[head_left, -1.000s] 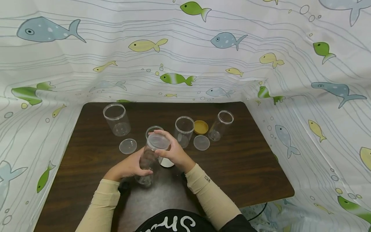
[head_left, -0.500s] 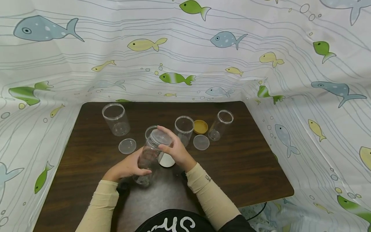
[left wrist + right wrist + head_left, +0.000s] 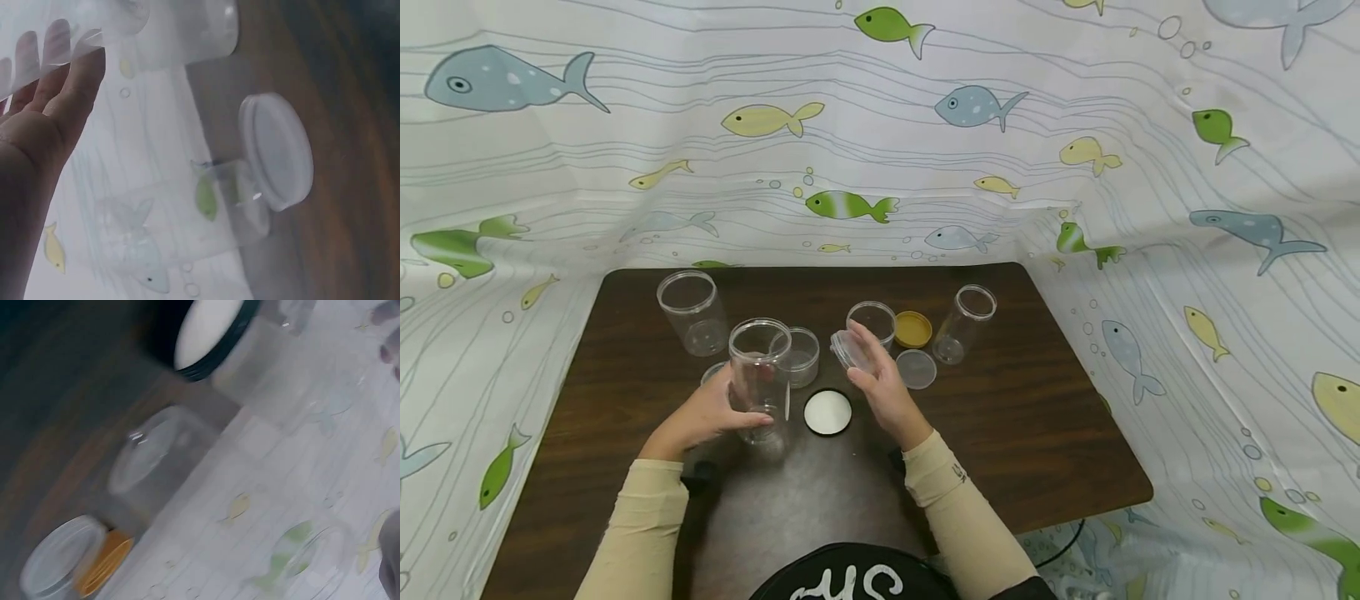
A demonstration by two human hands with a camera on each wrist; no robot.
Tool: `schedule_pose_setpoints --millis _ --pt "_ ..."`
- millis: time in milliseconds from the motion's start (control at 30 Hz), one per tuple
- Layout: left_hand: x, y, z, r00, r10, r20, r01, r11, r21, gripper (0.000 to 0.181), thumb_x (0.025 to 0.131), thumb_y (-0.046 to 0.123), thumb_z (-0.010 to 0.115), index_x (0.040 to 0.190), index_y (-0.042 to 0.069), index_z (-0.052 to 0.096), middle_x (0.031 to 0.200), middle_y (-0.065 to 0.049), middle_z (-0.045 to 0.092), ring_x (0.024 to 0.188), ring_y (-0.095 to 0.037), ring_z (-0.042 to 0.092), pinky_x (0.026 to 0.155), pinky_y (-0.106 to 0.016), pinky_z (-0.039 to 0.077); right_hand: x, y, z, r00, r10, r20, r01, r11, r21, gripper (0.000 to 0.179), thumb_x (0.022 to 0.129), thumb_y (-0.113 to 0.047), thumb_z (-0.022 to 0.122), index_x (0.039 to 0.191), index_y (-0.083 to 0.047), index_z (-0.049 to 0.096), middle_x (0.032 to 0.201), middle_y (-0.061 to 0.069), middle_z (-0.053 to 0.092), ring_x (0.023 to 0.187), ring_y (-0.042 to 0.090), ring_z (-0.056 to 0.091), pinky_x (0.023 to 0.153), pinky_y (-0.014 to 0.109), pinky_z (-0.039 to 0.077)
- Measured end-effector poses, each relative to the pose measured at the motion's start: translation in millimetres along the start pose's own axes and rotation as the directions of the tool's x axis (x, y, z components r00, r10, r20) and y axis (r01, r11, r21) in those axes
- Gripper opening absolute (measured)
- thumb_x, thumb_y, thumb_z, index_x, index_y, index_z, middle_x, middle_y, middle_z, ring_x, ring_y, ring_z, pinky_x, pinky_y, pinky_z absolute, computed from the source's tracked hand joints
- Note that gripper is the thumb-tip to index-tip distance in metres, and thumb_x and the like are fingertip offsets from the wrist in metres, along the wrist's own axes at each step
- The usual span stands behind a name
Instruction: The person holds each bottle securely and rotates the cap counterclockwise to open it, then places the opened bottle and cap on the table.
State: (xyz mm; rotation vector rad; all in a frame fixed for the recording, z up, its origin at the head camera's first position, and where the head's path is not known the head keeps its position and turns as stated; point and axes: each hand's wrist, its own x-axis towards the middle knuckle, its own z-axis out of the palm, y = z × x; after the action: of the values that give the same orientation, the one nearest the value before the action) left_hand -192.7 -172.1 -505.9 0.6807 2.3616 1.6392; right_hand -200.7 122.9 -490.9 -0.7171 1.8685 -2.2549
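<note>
My left hand point(image 3: 696, 421) grips a tall clear plastic jar point(image 3: 756, 379) round its side, its open mouth facing up. In the left wrist view, the fingers of this hand point(image 3: 53, 119) show partly through the clear wall. My right hand point(image 3: 891, 400) holds a clear lid point(image 3: 852, 350), tilted, between thumb and fingers, to the right of the jar and apart from it. Between the hands, a dark-rimmed lid with a white inside point(image 3: 827, 412) lies on the table. Just behind the held jar stands a short clear jar point(image 3: 801, 358).
An uncapped clear jar point(image 3: 696, 317) stands at the back left, with a clear lid point(image 3: 711, 372) partly hidden behind my left hand. Towards the right are another jar point(image 3: 872, 317), a gold lid point(image 3: 913, 330), a translucent lid point(image 3: 916, 369) and a slim jar point(image 3: 966, 325).
The clear lid has come off the tall jar and moved right with my right hand. The jar has shifted slightly left in my left hand, uncovering the short jar and the white-faced lid.
</note>
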Motion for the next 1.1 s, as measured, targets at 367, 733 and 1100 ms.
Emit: schedule_pose_setpoints --millis 367,733,1100 --pt "26.9 26.7 -33.2 0.977 0.100 -0.186 -0.108 0.994 -0.029 0.094 0.077 -0.008 0.084 0.151 0.004 0.027 0.136 -0.024 0.052 0.119 -0.014 0.058 0.091 -0.014 0.047 -26.4 18 -34 0.974 0.218 0.064 -0.200 0.956 -0.216 0.054 0.103 -0.010 0.058 0.149 -0.006 0.031 0.140 0.036 0.042 0.115 0.042 0.055 0.088 0.033 0.048" --pt "76.0 38.4 -49.7 0.923 -0.007 -0.384 0.085 0.979 0.187 0.099 0.080 0.033 0.089 0.155 0.015 0.027 0.138 -0.020 0.055 0.109 -0.035 0.058 0.084 -0.053 0.046 -47.4 47 -62 0.923 0.383 -0.023 -0.337 0.780 -0.528 0.051 0.094 -0.013 0.074 0.130 -0.006 0.040 0.116 0.017 0.056 0.096 0.021 0.059 0.081 0.034 0.049" --pt "136.0 13.7 -32.5 0.880 -0.095 -0.465 0.197 0.964 0.176 0.092 0.079 0.025 0.090 0.149 0.000 0.035 0.143 -0.027 0.049 0.132 -0.043 0.048 0.103 -0.058 0.041 -48.7 54 -67 0.937 0.343 -0.063 -0.275 0.616 -0.738 0.039 0.087 -0.017 0.080 0.084 -0.008 0.042 0.134 0.021 0.054 0.121 0.033 0.054 0.091 0.041 0.043"
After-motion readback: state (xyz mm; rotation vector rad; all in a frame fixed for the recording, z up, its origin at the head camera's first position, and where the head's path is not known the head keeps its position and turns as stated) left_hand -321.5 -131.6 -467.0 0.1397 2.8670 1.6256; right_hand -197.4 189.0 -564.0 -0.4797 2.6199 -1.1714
